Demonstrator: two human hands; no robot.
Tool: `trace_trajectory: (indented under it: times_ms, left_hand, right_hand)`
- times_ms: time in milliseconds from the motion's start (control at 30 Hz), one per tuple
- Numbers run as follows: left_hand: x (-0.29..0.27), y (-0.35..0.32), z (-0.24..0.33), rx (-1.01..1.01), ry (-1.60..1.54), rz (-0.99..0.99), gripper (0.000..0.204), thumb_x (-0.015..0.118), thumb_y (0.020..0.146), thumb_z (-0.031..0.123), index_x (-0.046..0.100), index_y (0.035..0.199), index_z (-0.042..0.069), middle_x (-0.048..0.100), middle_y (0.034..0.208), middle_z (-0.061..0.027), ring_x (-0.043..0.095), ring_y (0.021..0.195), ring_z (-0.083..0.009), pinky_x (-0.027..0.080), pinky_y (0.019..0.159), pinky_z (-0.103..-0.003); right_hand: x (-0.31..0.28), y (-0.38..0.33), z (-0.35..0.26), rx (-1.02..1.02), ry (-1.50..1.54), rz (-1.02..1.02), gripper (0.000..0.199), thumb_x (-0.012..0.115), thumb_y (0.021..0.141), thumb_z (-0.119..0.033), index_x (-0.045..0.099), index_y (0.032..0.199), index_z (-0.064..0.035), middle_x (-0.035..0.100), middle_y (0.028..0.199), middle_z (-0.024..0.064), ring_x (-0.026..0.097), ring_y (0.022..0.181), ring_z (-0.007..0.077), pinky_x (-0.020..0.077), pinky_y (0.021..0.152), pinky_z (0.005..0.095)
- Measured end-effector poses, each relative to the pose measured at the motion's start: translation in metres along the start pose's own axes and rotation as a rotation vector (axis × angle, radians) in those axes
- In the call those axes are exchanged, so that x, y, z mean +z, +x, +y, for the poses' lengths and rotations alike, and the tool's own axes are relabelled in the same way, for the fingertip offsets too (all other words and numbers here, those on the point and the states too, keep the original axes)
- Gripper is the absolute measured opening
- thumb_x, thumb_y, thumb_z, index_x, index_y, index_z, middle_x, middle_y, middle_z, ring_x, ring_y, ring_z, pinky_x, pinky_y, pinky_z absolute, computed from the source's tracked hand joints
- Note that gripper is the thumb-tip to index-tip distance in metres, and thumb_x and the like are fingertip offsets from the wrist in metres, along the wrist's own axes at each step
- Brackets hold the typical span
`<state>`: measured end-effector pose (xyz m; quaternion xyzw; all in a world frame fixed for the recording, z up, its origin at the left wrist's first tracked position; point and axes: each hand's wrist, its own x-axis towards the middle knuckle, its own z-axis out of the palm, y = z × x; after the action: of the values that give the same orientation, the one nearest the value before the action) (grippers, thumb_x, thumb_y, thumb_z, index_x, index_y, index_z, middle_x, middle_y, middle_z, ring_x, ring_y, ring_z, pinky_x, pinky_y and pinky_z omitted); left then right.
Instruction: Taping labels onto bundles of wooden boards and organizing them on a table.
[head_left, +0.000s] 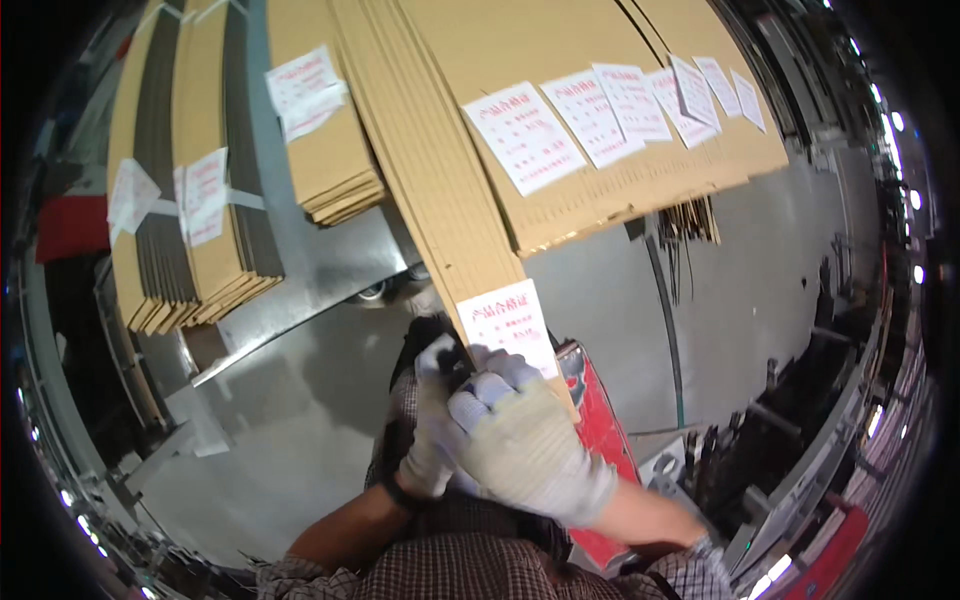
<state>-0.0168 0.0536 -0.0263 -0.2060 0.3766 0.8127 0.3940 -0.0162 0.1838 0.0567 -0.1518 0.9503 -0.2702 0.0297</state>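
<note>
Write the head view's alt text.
A person's left hand and right hand in off-white knit gloves, close together at the near end of a long brown cardboard bundle with a white red-printed paper label. At upper right lies a wide brown cardboard stack bearing similar labels.

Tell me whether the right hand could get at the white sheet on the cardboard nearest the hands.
Probably yes: the right hand overlaps the lower edge of the white sheet in view, and nothing covers its upper part on the cardboard.

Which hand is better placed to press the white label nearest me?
Probably your right hand: its gloved fingers overlap the lower edge of the white label, while the left hand sits farther left.
</note>
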Motion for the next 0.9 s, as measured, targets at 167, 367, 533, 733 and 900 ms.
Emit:
trace_trajectory:
  times_ms: [167, 367, 533, 733, 900]
  left_hand:
    - [-0.03, 0.042, 0.023, -0.145, 0.601, -0.255, 0.068, 0.075, 0.089, 0.009, 0.04, 0.147, 0.003, 0.056, 0.14, -0.0113, 0.053, 0.131, -0.0202, 0.045, 0.11, -0.039]
    - [-0.023, 0.052, 0.009, -0.138, 0.431, -0.376, 0.073, 0.075, 0.087, 0.006, 0.036, 0.148, 0.001, 0.057, 0.139, -0.0113, 0.055, 0.128, -0.0191, 0.045, 0.108, -0.038]
    - [0.003, 0.079, 0.059, -0.17, 0.188, -0.176, 0.052, 0.049, 0.107, 0.028, 0.035, 0.151, 0.005, 0.055, 0.136, -0.0123, 0.056, 0.123, -0.0211, 0.046, 0.106, -0.035]
    - [-0.045, -0.001, -0.045, 0.049, 0.981, -0.105, 0.067, 0.06, 0.101, 0.016, 0.022, 0.156, 0.008, 0.046, 0.143, -0.0105, 0.047, 0.132, -0.0218, 0.04, 0.11, -0.038]
    - [0.016, 0.045, -0.01, 0.103, 0.666, 0.123, 0.056, 0.067, 0.098, 0.025, 0.039, 0.141, 0.005, 0.053, 0.128, -0.0087, 0.052, 0.114, -0.0201, 0.045, 0.1, -0.034]
  right_hand:
    - [-0.042, -0.003, 0.085, 0.138, -0.158, -0.38, 0.014, 0.06, 0.092, -0.025, 0.067, 0.089, -0.0124, 0.061, 0.068, 0.0052, 0.065, 0.062, 0.025, 0.0501, 0.056, 0.0416]
    - [0.101, -0.07, 0.212, 0.457, -0.135, -0.478, 0.026, 0.065, 0.096, -0.031, 0.069, 0.085, -0.0068, 0.067, 0.075, 0.0157, 0.067, 0.068, 0.0335, 0.051, 0.062, 0.0421]
    - [0.052, -0.015, 0.123, 0.58, 0.433, 0.317, 0.045, 0.058, 0.101, -0.039, 0.067, 0.086, 0.0017, 0.063, 0.074, 0.0222, 0.064, 0.069, 0.0394, 0.0516, 0.067, 0.0452]
    - [-0.008, -0.023, 0.098, 0.72, 0.221, -0.815, 0.066, 0.046, 0.099, -0.061, 0.068, 0.097, 0.0011, 0.065, 0.084, 0.0281, 0.064, 0.084, 0.0449, 0.0522, 0.073, 0.0491]
    - [0.054, -0.036, 0.121, 0.47, 0.095, -0.103, 0.071, 0.042, 0.099, -0.062, 0.066, 0.103, 0.0043, 0.066, 0.092, 0.0277, 0.063, 0.083, 0.045, 0.052, 0.074, 0.0506]
